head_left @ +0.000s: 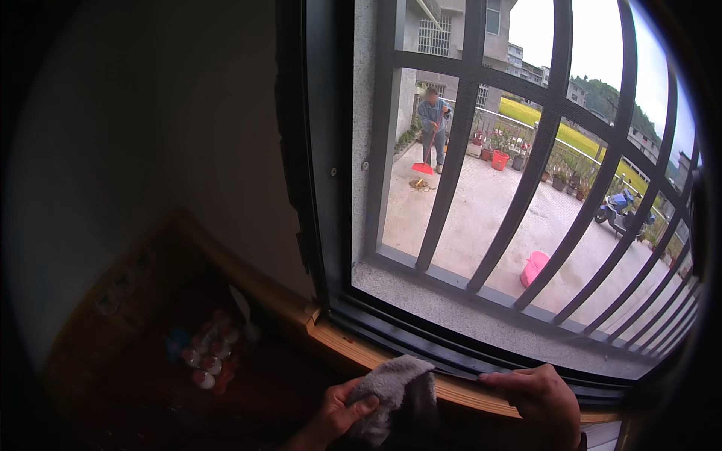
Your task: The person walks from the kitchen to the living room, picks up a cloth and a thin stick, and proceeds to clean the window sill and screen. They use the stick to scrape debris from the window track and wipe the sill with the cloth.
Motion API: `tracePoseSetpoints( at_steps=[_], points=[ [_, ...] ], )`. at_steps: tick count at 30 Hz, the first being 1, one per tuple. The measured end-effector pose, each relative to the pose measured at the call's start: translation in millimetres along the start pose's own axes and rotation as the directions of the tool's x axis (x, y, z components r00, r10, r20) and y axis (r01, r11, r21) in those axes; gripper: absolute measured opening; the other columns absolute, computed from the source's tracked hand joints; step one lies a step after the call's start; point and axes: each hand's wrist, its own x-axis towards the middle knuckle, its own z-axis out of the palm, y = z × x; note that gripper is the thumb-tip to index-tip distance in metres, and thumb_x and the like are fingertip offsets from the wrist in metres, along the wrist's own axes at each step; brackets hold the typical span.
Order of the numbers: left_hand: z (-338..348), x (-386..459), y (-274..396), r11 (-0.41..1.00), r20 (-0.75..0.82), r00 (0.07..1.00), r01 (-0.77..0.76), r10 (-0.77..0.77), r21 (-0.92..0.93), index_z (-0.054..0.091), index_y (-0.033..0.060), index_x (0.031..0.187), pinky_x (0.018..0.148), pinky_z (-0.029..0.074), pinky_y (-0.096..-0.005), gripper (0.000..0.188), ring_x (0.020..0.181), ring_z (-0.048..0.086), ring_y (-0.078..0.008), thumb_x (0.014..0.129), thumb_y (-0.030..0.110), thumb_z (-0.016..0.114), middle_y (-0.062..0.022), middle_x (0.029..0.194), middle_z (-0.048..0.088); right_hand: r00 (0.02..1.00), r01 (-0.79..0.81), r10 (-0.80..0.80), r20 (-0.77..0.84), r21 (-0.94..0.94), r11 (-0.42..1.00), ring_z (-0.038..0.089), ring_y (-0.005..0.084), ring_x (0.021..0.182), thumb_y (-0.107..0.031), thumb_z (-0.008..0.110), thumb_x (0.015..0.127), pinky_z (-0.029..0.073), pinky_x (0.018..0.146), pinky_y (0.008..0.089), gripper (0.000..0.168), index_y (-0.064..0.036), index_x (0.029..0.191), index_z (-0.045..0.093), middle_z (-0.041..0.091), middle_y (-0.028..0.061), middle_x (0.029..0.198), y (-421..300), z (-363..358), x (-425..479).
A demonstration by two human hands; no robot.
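A grey fluffy cloth [389, 389] is bunched in my left hand [344, 409], thumb on top, just inside the window. Part of the cloth hangs down over the edge of the wooden sill [468, 393]. To the right, my right hand [536, 389] lies at the black window frame's lower track [406, 346], its fingers pointing left. A thin dark strip or edge runs from the cloth to those fingertips; whether my right hand holds it or only touches the frame is unclear.
Dark metal bars [507, 220] stand outside the window. Several red-and-white items [211, 361] lie on a dark surface at lower left. Out in the yard, a person [433, 127] holds a red broom [423, 168]; a pink bucket [533, 269] and a blue scooter [619, 211] stand farther right.
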Motion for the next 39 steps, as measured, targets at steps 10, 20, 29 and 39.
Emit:
tracePoseSetpoints(
  at_steps=[10,20,29,39],
  points=[
    [-13,30,18,0.944,-0.373,0.891,-0.314,0.257,-0.102,0.049,-0.006,0.128,0.095,0.049,-0.0327,0.046,0.104,0.061,-0.0168,0.092,0.014,0.067,-0.0135,0.115,0.064,0.913,0.089,0.141,0.382,-0.525,0.846,0.058,0.017,0.059,-0.01,0.052,0.097,0.043,0.049,0.031,0.057,-0.021,0.151,0.04,0.06,0.0081,0.086,-19,21,89],
    [-25,24,13,0.95,-0.41,0.902,-0.236,0.135,-0.205,0.052,-0.0017,0.122,0.096,0.047,-0.0318,0.038,0.101,0.061,-0.0146,0.091,0.014,0.067,-0.0091,0.11,0.065,0.859,0.287,0.082,0.505,-0.609,0.74,0.061,0.02,0.056,-0.02,0.054,0.095,0.043,0.042,0.0343,0.057,-0.01,0.15,0.042,0.06,0.0142,0.081,-49,48,129],
    [-34,35,9,0.934,-0.458,0.854,-0.336,0.247,-0.121,0.057,0.0,0.12,0.093,0.049,-0.0308,0.035,0.1,0.061,-0.0136,0.089,0.012,0.067,-0.008,0.11,0.066,0.94,0.188,-0.196,0.28,0.057,0.981,0.069,0.0264,0.062,-0.008,0.062,0.09,0.054,0.058,0.0371,0.045,-0.017,0.134,0.062,0.072,0.0152,0.086,42,77,146],
    [-44,-6,-12,0.984,0.161,0.976,-0.127,0.147,-0.126,0.065,-0.0058,0.117,0.091,0.051,-0.0341,0.036,0.103,0.066,-0.019,0.081,-0.005,0.067,-0.0112,0.109,0.07,0.937,0.154,-0.254,0.241,0.366,0.918,0.073,0.0227,0.098,-0.007,0.06,0.094,0.061,0.084,0.0377,0.043,-0.022,0.135,0.06,0.07,0.0071,0.122,60,28,57]
  ],
)
